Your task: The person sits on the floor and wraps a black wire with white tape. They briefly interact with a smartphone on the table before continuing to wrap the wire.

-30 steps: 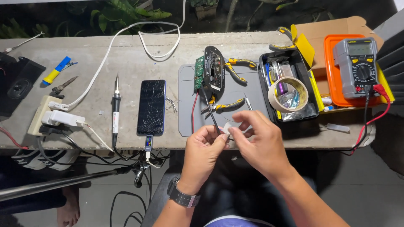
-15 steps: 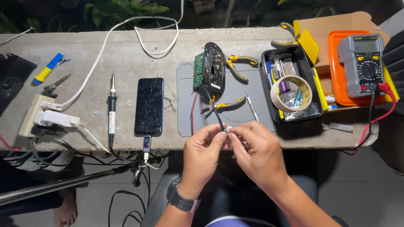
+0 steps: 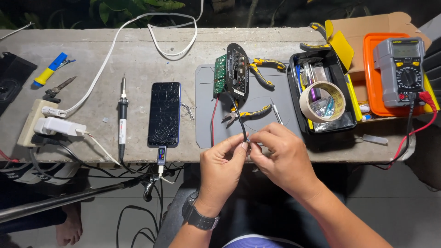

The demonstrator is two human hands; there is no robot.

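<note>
The two hands meet in the lower middle of the frame, just in front of the desk (image 3: 138, 50) edge, so that the thin black wire (image 3: 235, 112) can stay attached to the board (image 3: 232, 69) in the upper middle while its free end is worked on close to the body. The left hand (image 3: 223, 167) is nearly closed, its thumb and forefinger pinched on the wire's end; the right hand (image 3: 282, 158) is also nearly closed, its fingertips pressed against those of the left hand at the same spot. What exactly sits between the fingertips is too small to tell. The wire runs from the board down across the grey mat (image 3: 206, 105) to the fingers, with a red wire (image 3: 212, 119) beside it. Tools lie within easy reach around the mat: pliers (image 3: 264, 69) to the right of the board, a second pair (image 3: 250, 112) just above the hands, a soldering iron (image 3: 122, 115) and a cracked phone (image 3: 164, 114) to the left. At the right of the frame stand a black tray (image 3: 294, 78) with a tape roll (image 3: 321, 101) and a multimeter (image 3: 398, 71) in an orange lid.
</note>
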